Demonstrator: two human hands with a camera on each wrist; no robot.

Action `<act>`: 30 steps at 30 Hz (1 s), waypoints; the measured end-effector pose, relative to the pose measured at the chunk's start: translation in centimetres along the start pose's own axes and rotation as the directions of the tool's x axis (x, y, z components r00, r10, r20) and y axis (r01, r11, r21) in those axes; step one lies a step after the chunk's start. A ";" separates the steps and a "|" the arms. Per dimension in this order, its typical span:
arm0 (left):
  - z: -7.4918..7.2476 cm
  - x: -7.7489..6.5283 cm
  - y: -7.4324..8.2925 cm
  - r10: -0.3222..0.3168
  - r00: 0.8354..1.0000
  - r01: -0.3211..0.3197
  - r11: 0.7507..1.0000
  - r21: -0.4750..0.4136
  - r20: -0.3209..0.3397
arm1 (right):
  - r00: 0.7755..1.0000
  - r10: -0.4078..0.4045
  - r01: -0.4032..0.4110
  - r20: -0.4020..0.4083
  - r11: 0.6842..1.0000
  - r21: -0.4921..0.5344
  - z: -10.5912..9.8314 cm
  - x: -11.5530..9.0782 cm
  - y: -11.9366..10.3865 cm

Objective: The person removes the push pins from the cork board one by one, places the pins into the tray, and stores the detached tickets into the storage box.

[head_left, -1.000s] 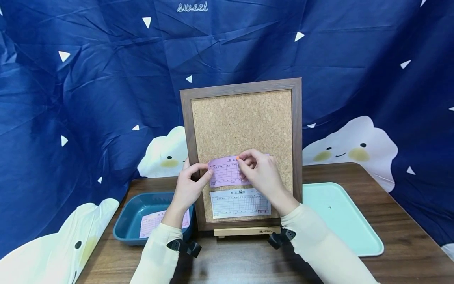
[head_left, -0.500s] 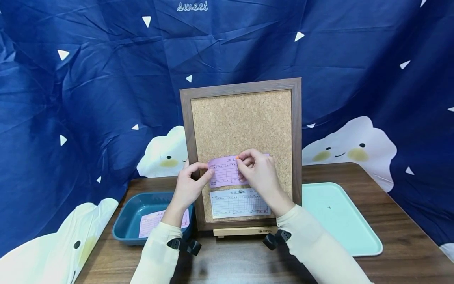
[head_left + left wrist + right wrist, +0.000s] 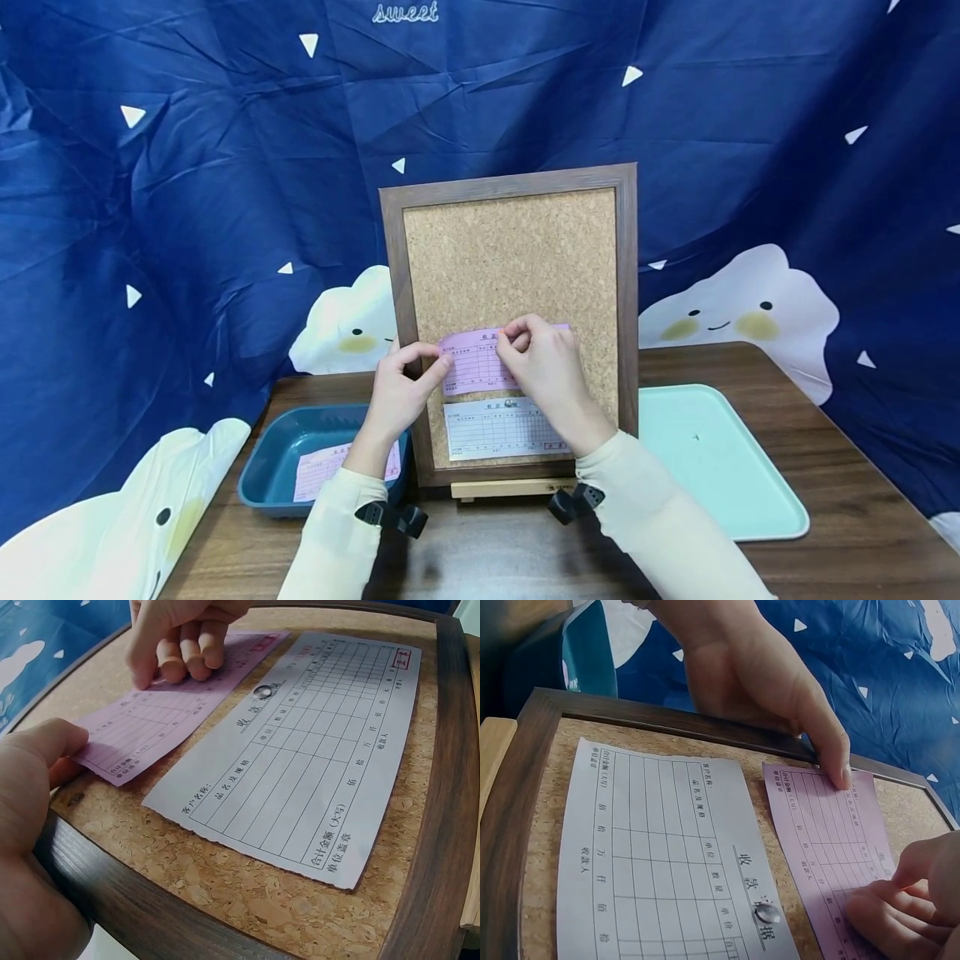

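A pink receipt slip (image 3: 471, 368) lies against a framed corkboard (image 3: 517, 258), above a white receipt slip (image 3: 487, 437). A silver pin (image 3: 263, 691) sits at the white slip's printed heading. My left hand (image 3: 395, 390) pinches the pink slip's left edge, its thumb on the front of the paper. At the top middle of the pink slip, my right hand (image 3: 551, 371) pinches a small orange pushpin (image 3: 502, 333), mostly hidden behind the fingertips. That hand also covers the slip's right part. In the right wrist view, the left thumb (image 3: 838, 769) presses on the pink paper.
A dark teal basin (image 3: 262, 467) holding another pink slip (image 3: 318, 472) stands left of the board. To the right lies a mint-green tray (image 3: 757, 492) with a small mark or thing on it. The board rests on a wooden easel ledge (image 3: 513, 488) on a brown table (image 3: 480, 550).
My right wrist and forearm have swung slightly left and inward, while the fingertips stay at the orange pushpin, which now shows less. The left hand has kept its place.
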State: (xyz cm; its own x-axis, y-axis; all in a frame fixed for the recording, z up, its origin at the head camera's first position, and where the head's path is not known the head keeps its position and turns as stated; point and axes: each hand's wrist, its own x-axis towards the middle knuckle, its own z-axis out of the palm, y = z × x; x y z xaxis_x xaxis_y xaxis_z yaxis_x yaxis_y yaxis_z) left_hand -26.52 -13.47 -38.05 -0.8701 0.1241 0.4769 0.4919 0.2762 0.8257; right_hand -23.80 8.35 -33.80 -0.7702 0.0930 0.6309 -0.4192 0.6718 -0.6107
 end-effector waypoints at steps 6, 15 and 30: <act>0.0 0.1 0.1 -0.014 1.000 0.014 1.000 0.011 -0.002 | 1.000 0.017 -0.017 0.005 1.000 -0.001 0.1 0.1 0.1; 0.1 -0.1 0.2 -0.011 1.000 0.011 1.000 -0.009 -0.007 | 1.000 -0.006 0.006 -0.010 1.000 0.012 0.2 0.0 0.4; 0.3 -0.1 0.1 0.011 1.000 -0.012 1.000 -0.018 -0.022 | 0.999 -0.035 0.036 -0.024 0.998 0.045 0.4 -0.1 0.9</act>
State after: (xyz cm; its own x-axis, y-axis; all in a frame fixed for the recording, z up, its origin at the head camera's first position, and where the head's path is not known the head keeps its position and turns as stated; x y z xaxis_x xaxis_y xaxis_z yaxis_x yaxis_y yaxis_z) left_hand -26.39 -13.19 -38.04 -0.8637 0.1057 0.4927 0.5024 0.2574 0.8254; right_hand -24.33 8.69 -34.61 -0.7433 0.0872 0.6633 -0.4678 0.6409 -0.6086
